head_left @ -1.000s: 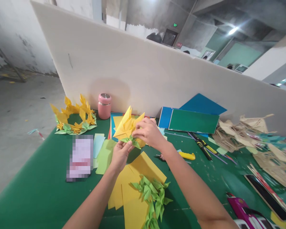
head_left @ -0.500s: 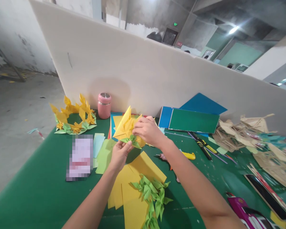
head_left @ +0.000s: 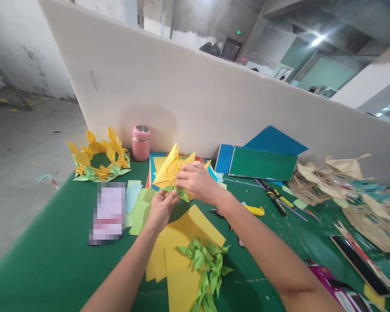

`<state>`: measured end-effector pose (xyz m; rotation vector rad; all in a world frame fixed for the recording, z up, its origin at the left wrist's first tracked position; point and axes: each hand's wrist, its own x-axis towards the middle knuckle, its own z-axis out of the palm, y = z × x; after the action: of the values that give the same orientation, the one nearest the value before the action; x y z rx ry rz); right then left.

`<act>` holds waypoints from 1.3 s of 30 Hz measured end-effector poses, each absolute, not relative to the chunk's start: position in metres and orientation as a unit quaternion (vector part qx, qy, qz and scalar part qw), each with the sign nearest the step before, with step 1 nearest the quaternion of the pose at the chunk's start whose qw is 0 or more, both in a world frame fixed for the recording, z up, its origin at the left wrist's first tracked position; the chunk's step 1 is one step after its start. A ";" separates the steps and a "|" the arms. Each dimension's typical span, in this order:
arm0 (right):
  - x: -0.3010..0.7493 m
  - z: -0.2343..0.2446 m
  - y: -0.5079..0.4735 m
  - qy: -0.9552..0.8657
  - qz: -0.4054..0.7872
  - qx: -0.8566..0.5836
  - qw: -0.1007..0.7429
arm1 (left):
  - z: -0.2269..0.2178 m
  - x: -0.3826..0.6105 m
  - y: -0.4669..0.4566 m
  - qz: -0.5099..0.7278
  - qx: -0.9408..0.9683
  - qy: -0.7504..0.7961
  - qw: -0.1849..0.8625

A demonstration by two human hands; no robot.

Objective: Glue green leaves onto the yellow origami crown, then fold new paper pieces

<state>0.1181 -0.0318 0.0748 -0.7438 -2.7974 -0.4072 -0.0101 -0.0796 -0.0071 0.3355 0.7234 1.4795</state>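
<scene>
A yellow folded paper flower with green paper leaves [head_left: 167,172] is held up over the green table [head_left: 51,260]. From below, my left hand [head_left: 161,209] pinches its green base. My right hand [head_left: 195,182] is closed on the flower's right side, fingers pressed on the yellow petals. Under my forearms lie yellow paper sheets [head_left: 181,242] and a pile of folded green paper leaves [head_left: 206,264].
A ring of finished yellow and green paper flowers [head_left: 99,158] and a pink jar [head_left: 141,143] stand at the back left by the white partition. Blue and green card sheets [head_left: 263,162], a yellow utility knife [head_left: 255,210], pens and wooden model parts [head_left: 344,182] fill the right side.
My right hand has slid a little left and down along the flower. The left hand keeps its pinch; the view has shifted slightly.
</scene>
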 end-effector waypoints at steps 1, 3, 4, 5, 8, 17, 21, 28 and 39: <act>0.118 0.075 -0.031 -0.953 -0.138 -0.248 0.109 | -0.007 -0.010 -0.080 0.656 0.148 0.320 0.667; 0.120 0.075 -0.030 -0.954 -0.131 -0.246 0.109 | -0.006 -0.010 -0.079 0.657 0.148 0.319 0.667; 0.122 0.076 -0.031 -0.954 -0.126 -0.248 0.111 | -0.006 -0.010 -0.079 0.657 0.149 0.318 0.667; 0.124 0.076 -0.032 -0.953 -0.121 -0.253 0.117 | -0.006 -0.010 -0.079 0.657 0.151 0.317 0.667; 0.127 0.077 -0.043 -0.933 -0.109 -0.297 0.170 | -0.007 -0.009 -0.077 0.664 0.155 0.315 0.661; 0.114 0.047 -0.079 -0.853 -0.105 -0.452 0.238 | -0.009 -0.004 -0.079 0.677 0.162 0.316 0.645; 0.109 0.036 -0.082 -0.829 -0.120 -0.482 0.256 | -0.009 -0.004 -0.080 0.675 0.163 0.320 0.644; 0.107 0.030 -0.083 -0.809 -0.136 -0.486 0.301 | -0.009 -0.005 -0.080 0.673 0.161 0.320 0.648; 0.107 0.033 -0.085 -0.809 -0.154 -0.481 0.300 | -0.006 -0.006 -0.078 0.681 0.145 0.307 0.649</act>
<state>0.1068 -0.0852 0.0327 -1.2760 -2.1483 -0.4087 -0.0063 -0.0781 -0.0061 0.3295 0.6975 1.5481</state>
